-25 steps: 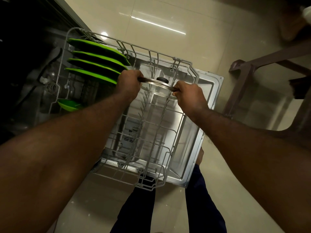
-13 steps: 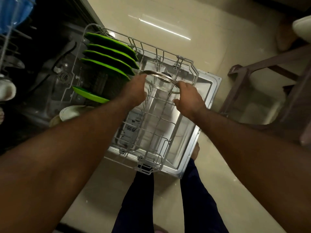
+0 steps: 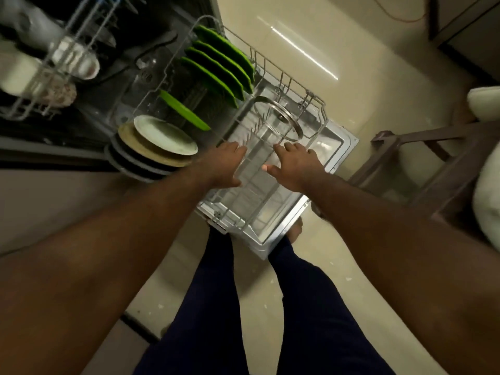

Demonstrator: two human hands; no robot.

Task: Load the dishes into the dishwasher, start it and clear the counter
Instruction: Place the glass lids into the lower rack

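The round glass lid with a metal rim and a knob at its centre [image 3: 278, 119] stands on edge among the tines of the grey wire lower rack [image 3: 259, 190], toward the rack's far right corner and leaning slightly. The rack sits drawn out over the open silver dishwasher door [image 3: 343, 142].

Both hands hover just short of the lid and hold nothing. The left hand [image 3: 223, 163] has its fingers [image 3: 238, 147] loosely straight and a little apart, with the thumb out to the side. The right hand [image 3: 296, 165] lies much the same way, its fingers [image 3: 290, 146] spread and the thumb pointing toward the left hand. Whether either palm touches the wires beneath cannot be told (the picture is smeared there).

Along the rack's far left side, four green plates [image 3: 219, 63] stand upright in a row. A fifth green plate [image 3: 184, 109] leans at a slant nearer the person. Just beside it is a stack of plates [image 3: 162, 139], a white one on top, a tan one under it and dark grey ones below. The stack seems to sit at the edge of the beige table [image 3: 54, 198].

Farther left, the upper wire rack [image 3: 35, 85] carries pale cups, too blurred to count. The person's legs in dark blue trousers [image 3: 211, 293] stand at the door's near edge. A brown chair frame [image 3: 433, 147] stands to the right on the glossy beige floor [image 3: 351, 50].
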